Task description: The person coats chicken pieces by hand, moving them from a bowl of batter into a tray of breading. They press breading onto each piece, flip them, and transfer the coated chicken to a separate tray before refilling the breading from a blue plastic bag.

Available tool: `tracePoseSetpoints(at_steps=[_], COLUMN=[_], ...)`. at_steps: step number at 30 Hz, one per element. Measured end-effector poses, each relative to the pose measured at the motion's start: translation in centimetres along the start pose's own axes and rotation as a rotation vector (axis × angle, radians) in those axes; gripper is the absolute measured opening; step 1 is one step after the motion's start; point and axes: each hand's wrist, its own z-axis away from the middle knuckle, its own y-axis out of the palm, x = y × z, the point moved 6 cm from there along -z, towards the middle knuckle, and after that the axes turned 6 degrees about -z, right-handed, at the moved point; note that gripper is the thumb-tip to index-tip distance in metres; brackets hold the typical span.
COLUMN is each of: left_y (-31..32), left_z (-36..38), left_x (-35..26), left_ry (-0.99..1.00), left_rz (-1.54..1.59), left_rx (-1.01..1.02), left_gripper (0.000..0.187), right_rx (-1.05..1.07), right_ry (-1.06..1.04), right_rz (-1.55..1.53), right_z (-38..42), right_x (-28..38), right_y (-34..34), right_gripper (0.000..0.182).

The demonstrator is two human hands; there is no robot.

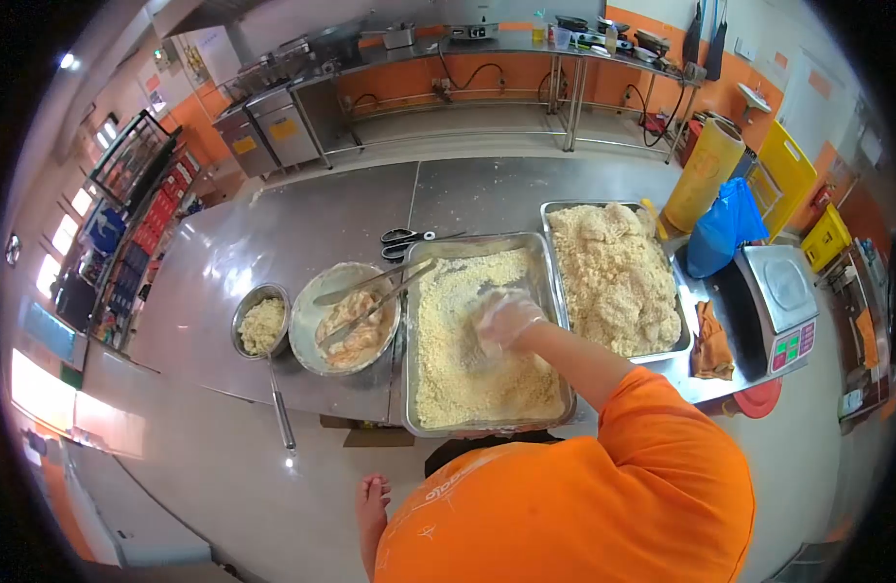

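Observation:
My right hand (509,318), in a clear plastic glove, reaches down into a metal tray (409,379) of pale yellow crumbs (443,374). Its fingers are smeared and dusted, and the crumbs are thinned out around them. Down at my left side, clear of the table, my bare left hand (373,491) is closed with curled fingers and nothing showing in it. Left of the tray stands a bowl (308,340) of wet, raw-looking meat pieces (356,335). Metal tongs (375,316) lie across that bowl, one end over the tray's edge.
A second tray (683,340) to the right holds heaped crumb-coated pieces (613,277). A long-handled strainer (283,413) with crumbs sits at left. Black-handled scissors (399,240) lie behind. Farther right are a blue bag (720,233), an orange cloth (712,342) and a scale (780,291).

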Motion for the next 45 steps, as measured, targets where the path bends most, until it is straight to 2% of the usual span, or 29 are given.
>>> tracePoseSetpoints(at_steps=[1, 2, 4, 6, 9, 12, 13, 16, 19, 21, 22, 23, 24, 26, 28, 30, 33, 35, 38, 41, 44, 45], left_y=[-0.3, -0.1, -0.2, -0.6, -0.2, 0.1, 0.3, 0.5, 1.1, 0.8, 1.1, 1.3, 1.4, 0.6, 0.0, -0.8, -0.2, 0.7, 2.2, 2.1, 1.5, 1.3], left_z=[-0.1, 0.1, 0.5, -0.4, 0.9, 0.4, 0.6, 0.4, 0.6, -0.4, -0.4, -0.5, -0.9, 0.4, -0.1, 0.5, -0.4, -1.0, -3.2, -1.5, -1.4, -1.3], left_x=[0.7, 0.6, -0.4, 1.3, -0.4, 0.2, 0.1, 0.4, 1.9, 2.8, 3.1, 2.7, 2.0, -1.8, -0.9, -1.1, 0.2, 0.8, 1.4, -3.0, -2.5, -1.8], left_ry=[-0.019, -0.013, -0.031, 0.004, -0.027, -0.062, -0.075, -0.096, -0.115, -0.088, -0.064, -0.083, -0.098, -0.029, -0.017, -0.049, -0.03, -0.004, 0.145, 0.158, 0.138, 0.106], left_rz=[0.007, -0.017, -0.057, 0.005, -0.007, 0.011, 0.015, 0.016, 0.057, 0.095, 0.123, 0.079, 0.039, -0.005, 0.057, 0.12, 0.12, 0.093, 0.071, 0.041, 0.016, 0.021], left_rx=[-0.008, -0.004, -0.024, -0.006, -0.071, -0.072, -0.073, -0.066, -0.058, -0.064, -0.081, -0.046, -0.02, -0.06, -0.083, -0.129, -0.112, -0.043, 0.061, 0.044, 0.066, 0.06], left_gripper=[0.021, 0.021, 0.02, 0.021, 0.022, 0.022, 0.022, 0.022, 0.022, 0.022, 0.021, 0.022, 0.023, 0.025, 0.028, 0.028, 0.029, 0.03, 0.03, 0.031, 0.032, 0.032], right_rx=[0.096, -0.093, -0.265, -0.409, -0.26, -0.294, -0.228, -0.195, -0.237, -0.224, -0.228, -0.198, -0.34, -0.204, -0.201, -0.182, -0.049, -0.078, 0.043, 0.123, -0.21, -0.192], right_ry=[0.049, 0.076, 0.042, 0.032, 0.311, 0.007, 0.01, -0.202, 0.074, -0.061, -0.123, -0.179, -0.145, -0.345, -0.218, -0.155, 0.169, 0.1, 0.068, 0.023, 0.205, 0.192], right_rz=[0.077, -0.028, -0.243, -0.498, -0.497, 0.026, -0.216, 0.016, -0.177, -0.062, -0.128, -0.027, -0.262, 0.091, -0.022, 0.007, -0.31, -0.069, -0.062, -0.088, -0.418, -0.348], right_z=[-1.9, -1.3, -3.8, -6.0, -7.3, -8.5, -8.0, -8.4, -10.0, -10.9, -10.7, -10.1, -11.3, -10.0, -10.4, -8.5, -4.9, -5.0, -6.0, -5.6, -3.6, -3.5], right_x=[-1.2, -1.3, -3.0, -5.4, -8.0, -4.8, -4.2, -0.6, -0.2, 0.1, 0.4, 1.0, -1.0, -0.6, -4.4, -5.2, -1.6, -1.8, -2.8, -3.2, -5.0, -4.9], right_y=[2.9, 1.2, 3.0, 4.0, 2.0, 1.1, 1.6, 4.8, 5.2, 6.6, 6.0, 4.8, 7.8, 6.6, 10.3, 10.9, 5.6, 6.6, 10.1, 8.4, 7.9, 8.8], right_gripper=[0.034, 0.033, 0.034, 0.035, 0.04, 0.042, 0.042, 0.041, 0.036, 0.029, 0.022, 0.02, 0.021, 0.02, 0.027, 0.037, 0.043, 0.043, 0.043, 0.043, 0.032, 0.032])
